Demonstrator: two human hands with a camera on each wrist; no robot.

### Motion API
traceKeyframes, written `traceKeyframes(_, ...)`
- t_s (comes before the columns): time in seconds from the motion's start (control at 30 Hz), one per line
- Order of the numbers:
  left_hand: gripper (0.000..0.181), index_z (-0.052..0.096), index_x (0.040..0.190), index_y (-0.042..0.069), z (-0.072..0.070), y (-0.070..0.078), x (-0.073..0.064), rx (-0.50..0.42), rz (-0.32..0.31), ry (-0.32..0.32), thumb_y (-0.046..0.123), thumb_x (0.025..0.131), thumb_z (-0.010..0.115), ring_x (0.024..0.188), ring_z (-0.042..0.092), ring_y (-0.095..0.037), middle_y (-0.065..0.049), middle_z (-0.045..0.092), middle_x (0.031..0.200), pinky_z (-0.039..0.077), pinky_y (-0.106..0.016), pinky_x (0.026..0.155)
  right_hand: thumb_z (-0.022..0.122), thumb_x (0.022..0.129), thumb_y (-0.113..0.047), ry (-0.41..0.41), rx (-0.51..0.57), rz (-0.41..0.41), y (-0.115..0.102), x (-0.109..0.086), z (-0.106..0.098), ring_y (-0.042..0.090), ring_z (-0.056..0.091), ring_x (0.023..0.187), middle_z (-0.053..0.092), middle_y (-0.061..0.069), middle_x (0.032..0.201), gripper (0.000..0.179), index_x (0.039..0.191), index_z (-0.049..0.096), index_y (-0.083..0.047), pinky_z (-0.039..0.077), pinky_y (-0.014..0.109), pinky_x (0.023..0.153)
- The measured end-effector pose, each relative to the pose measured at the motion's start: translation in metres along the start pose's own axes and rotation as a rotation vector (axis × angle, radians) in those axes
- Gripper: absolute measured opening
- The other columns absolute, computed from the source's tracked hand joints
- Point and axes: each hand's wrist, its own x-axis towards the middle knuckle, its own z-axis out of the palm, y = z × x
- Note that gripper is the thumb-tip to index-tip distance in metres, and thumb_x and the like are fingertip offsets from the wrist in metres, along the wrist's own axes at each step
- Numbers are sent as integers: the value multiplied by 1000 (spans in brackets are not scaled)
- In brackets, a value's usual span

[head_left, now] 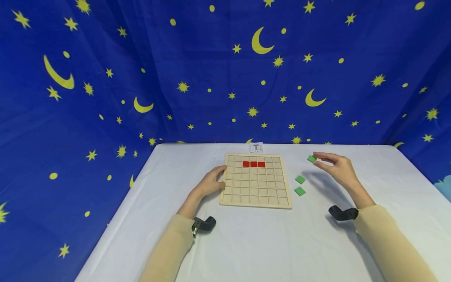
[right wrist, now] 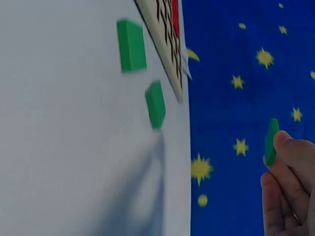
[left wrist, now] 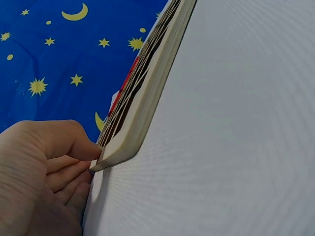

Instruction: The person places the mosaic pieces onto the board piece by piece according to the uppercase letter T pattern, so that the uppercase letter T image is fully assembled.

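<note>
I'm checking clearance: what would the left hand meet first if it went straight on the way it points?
The wooden board: the left hand grips its left edge. Beyond that, depth makes it unclear whether the line runs to the red tiles.

You have three red tiles [head_left: 253, 164], three green tiles [head_left: 300, 179], one board [head_left: 254, 192], one card [head_left: 256, 147], one table [head_left: 267, 243], two hands [head_left: 341, 169] and two wrist cameras [head_left: 343, 214].
</note>
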Motion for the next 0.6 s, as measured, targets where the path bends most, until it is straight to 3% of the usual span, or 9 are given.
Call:
traceKeyframes(0.07,73,33,143,-4,0,0,0,0,-2,2,-4,76,61,134,32,-31,-20,33,146,27,-36,111,69,84,-38,-12,10,-28,-4,6,10,12,58,106,66,-2,116,41,122,66,-22,50,32,90)
traceKeyframes(0.2,72,34,143,-4,1,0,1,5,-3,11,-4,76,61,134,33,-31,-20,34,146,27,-36,111,70,85,-29,-60,60,-44,-35,12,26,29,57,110,64,10,118,42,121,65,-9,46,50,92)
traceKeyframes(0.47,72,34,143,-3,1,-2,-1,17,-6,9,-4,77,62,134,33,-30,-19,34,146,27,-35,110,70,85,-21,-145,121,-101,-59,27,60,33,54,114,62,14,120,39,119,65,-2,44,50,95)
traceKeyframes(0.6,71,34,143,-3,1,-2,0,18,2,4,-3,78,61,134,33,-30,-19,34,146,27,-35,110,71,85,-25,-189,141,-87,-66,32,75,32,53,116,62,12,121,40,119,65,-4,43,51,96)
